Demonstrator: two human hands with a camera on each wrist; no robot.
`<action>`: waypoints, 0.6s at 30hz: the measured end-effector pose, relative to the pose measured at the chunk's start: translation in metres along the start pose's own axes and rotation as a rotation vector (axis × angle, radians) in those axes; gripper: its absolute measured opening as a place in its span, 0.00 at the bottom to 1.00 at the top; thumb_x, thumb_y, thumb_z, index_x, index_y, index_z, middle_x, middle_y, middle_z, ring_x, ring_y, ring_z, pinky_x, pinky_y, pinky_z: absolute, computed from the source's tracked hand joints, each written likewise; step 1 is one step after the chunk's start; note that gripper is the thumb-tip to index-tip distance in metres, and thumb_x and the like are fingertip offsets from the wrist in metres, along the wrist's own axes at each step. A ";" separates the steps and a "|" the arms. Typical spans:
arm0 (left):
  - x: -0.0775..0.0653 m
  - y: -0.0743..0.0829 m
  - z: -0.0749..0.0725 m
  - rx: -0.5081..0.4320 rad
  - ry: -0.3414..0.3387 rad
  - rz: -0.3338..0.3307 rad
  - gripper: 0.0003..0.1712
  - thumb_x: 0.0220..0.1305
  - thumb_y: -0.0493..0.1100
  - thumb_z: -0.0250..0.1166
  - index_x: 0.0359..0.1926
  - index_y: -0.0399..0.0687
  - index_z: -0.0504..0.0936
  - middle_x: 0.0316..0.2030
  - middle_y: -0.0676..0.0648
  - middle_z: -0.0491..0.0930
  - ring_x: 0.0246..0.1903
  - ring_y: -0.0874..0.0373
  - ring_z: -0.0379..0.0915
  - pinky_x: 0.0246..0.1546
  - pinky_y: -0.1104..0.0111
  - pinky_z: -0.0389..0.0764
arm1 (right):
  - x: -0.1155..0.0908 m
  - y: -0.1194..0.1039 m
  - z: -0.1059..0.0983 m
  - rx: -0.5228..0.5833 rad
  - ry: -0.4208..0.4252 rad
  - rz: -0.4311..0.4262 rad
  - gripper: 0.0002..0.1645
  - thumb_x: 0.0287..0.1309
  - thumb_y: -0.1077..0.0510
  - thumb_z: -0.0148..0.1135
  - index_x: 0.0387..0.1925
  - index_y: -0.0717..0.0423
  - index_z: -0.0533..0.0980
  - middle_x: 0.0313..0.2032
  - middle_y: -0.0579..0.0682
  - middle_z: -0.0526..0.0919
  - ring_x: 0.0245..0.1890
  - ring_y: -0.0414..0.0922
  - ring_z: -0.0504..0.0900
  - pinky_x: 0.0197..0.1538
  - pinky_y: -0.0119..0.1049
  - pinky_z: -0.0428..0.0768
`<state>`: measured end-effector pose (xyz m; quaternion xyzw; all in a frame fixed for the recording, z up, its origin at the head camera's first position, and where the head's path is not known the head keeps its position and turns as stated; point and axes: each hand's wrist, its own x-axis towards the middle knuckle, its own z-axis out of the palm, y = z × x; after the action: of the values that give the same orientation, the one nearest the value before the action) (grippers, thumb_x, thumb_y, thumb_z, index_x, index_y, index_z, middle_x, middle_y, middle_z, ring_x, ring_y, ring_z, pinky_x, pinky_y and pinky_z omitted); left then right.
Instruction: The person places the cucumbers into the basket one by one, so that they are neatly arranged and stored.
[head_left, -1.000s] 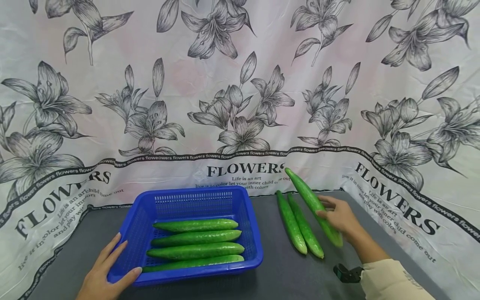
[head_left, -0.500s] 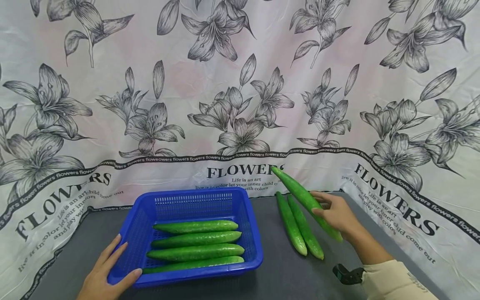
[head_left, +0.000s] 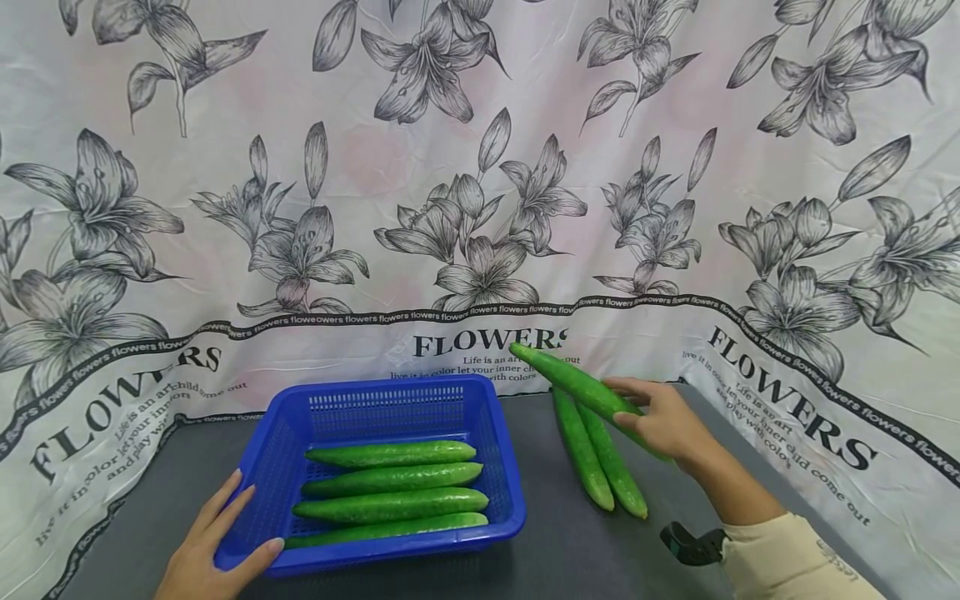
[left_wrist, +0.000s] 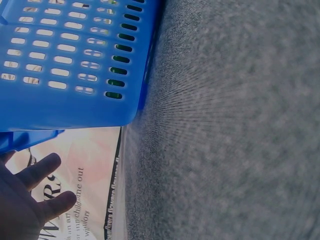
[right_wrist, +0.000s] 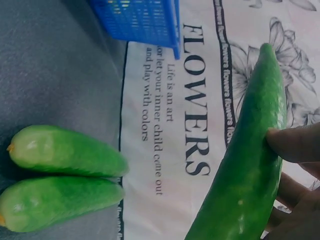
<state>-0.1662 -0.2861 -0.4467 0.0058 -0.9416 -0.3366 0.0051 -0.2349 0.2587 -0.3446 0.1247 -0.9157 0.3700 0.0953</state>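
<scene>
My right hand (head_left: 670,421) grips a green cucumber (head_left: 573,382), thumb on one side and fingers on the other. This cucumber (right_wrist: 250,150) is raised off the table and tilted, its narrow end pointing up and left. Below it, two more cucumbers (head_left: 581,446) lie side by side on the table. My left hand (head_left: 210,542) rests at the near left corner of a blue plastic basket (head_left: 512,467), its fingers extended and spread along the rim. Inside the basket, several cucumbers (head_left: 393,475) lie crosswise in a row. The left wrist view shows the fingers (left_wrist: 57,205) beside the basket's perforated wall.
A grey tabletop (head_left: 540,550) carries the basket and loose cucumbers. Behind it hangs a white cloth (head_left: 480,208) with printed flowers and lettering, which wraps around both sides. A black band (head_left: 690,546) is at the right wrist.
My right hand has carried the held cucumber leftward, and its far end has swung left toward the basket. The left hand, basket and resting cucumbers have stayed put.
</scene>
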 end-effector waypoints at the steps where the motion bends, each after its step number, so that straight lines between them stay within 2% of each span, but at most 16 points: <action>1: 0.000 -0.001 0.000 0.000 0.000 -0.001 0.53 0.61 0.66 0.61 0.73 0.37 0.55 0.74 0.37 0.38 0.65 0.25 0.44 0.49 0.28 0.58 | 0.000 -0.002 0.000 0.000 -0.009 -0.006 0.29 0.58 0.68 0.62 0.63 0.59 0.72 0.54 0.62 0.77 0.54 0.63 0.74 0.47 0.55 0.78; 7: -0.001 -0.002 0.001 0.000 0.008 0.001 0.53 0.61 0.67 0.61 0.73 0.37 0.55 0.74 0.37 0.39 0.64 0.25 0.46 0.48 0.28 0.59 | 0.005 -0.012 0.000 -0.001 -0.068 -0.061 0.29 0.59 0.68 0.61 0.63 0.58 0.72 0.57 0.61 0.76 0.54 0.61 0.75 0.38 0.42 0.77; 13: 0.000 -0.003 0.000 -0.001 0.003 0.000 0.52 0.61 0.66 0.61 0.73 0.37 0.55 0.74 0.38 0.39 0.64 0.25 0.45 0.49 0.28 0.59 | 0.010 -0.027 0.001 -0.011 -0.119 -0.149 0.29 0.60 0.69 0.60 0.64 0.56 0.72 0.59 0.57 0.75 0.55 0.57 0.74 0.41 0.44 0.73; 18: 0.000 -0.002 0.001 0.005 0.001 0.002 0.52 0.62 0.66 0.61 0.73 0.37 0.55 0.74 0.37 0.39 0.64 0.25 0.45 0.48 0.28 0.59 | 0.014 -0.039 0.001 -0.004 -0.168 -0.190 0.29 0.61 0.69 0.60 0.64 0.56 0.72 0.60 0.57 0.74 0.55 0.55 0.74 0.43 0.46 0.74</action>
<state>-0.1664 -0.2874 -0.4489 0.0050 -0.9425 -0.3342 0.0060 -0.2365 0.2285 -0.3158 0.2411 -0.9052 0.3458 0.0533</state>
